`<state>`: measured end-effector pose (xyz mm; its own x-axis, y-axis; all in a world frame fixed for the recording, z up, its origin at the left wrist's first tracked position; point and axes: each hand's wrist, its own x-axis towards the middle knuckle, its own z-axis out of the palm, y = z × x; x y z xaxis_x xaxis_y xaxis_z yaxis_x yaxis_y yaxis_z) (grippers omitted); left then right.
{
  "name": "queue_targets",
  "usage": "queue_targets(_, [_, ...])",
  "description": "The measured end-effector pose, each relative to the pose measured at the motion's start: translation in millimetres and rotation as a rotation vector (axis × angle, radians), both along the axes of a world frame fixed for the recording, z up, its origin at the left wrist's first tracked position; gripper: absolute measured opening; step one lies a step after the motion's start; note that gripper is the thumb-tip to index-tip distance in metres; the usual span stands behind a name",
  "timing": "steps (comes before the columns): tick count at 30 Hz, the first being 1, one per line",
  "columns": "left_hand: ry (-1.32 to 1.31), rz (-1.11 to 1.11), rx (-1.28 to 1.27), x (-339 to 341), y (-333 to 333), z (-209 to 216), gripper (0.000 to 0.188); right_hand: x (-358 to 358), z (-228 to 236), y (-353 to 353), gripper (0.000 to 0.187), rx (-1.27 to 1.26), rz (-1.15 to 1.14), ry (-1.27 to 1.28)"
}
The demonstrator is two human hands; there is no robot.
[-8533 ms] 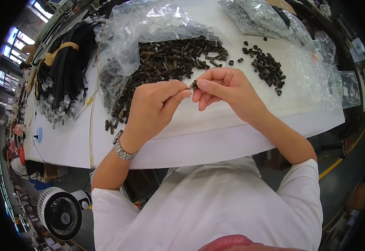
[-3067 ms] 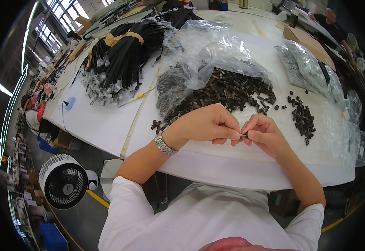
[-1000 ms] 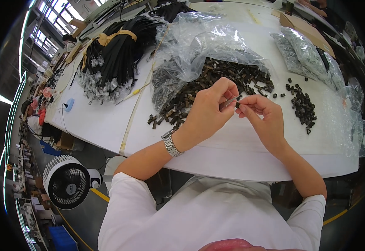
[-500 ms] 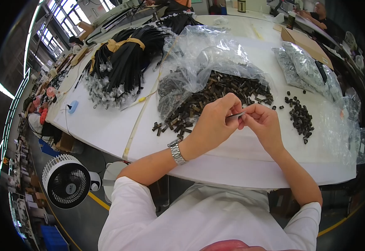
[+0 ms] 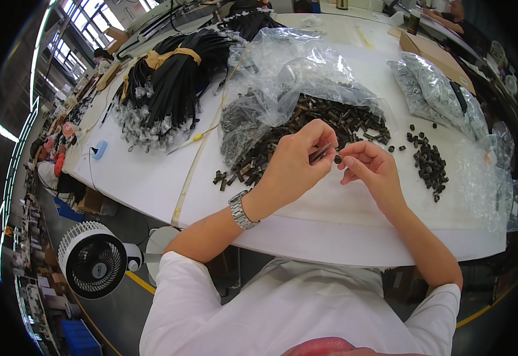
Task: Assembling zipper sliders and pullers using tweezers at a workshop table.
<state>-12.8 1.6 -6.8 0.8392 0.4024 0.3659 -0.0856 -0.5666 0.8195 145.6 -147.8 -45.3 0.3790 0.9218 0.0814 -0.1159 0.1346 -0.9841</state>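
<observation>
Above the front of the white table (image 5: 306, 240), my left hand (image 5: 294, 169) is closed around a slim dark metal tool that looks like tweezers (image 5: 319, 153). My right hand (image 5: 374, 172) pinches towards it from the right, with a small round black piece (image 5: 338, 159) at its fingertips, next to the tool. Behind my hands, a heap of small dark tubular pieces (image 5: 306, 115) spills from a clear plastic bag (image 5: 306, 65). To the right of my right hand lies a smaller pile of short black pieces (image 5: 429, 163).
A bundle of black cables (image 5: 170, 83), tied with a yellow band, lies at the left. Filled clear bags (image 5: 434, 89) and a cardboard box (image 5: 442, 62) sit at the right. A fan (image 5: 96, 261) stands beside the table. Another person (image 5: 454, 24) sits at the far right.
My hands have moved slightly apart. The tool in my left hand now tilts upward, and the round black piece shows between my hands. The view has shifted a little.
</observation>
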Motion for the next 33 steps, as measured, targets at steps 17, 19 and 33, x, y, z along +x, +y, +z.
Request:
queue_targets(17, [-0.075,0.040,0.245,4.7,-12.7,-11.8,0.029,-21.9,9.2,-13.2,0.015,0.039,-0.244,-0.670])
queue_targets(19, [-0.124,0.027,0.248,6.1,-12.5,-12.3,0.029,-22.2,10.0,-12.0,0.015,0.040,-0.253,-0.589])
queue_targets(33, [-0.086,0.016,-0.004,2.4,-11.9,-4.5,0.021,-9.6,19.1,-9.2,0.023,0.142,-0.306,-0.487])
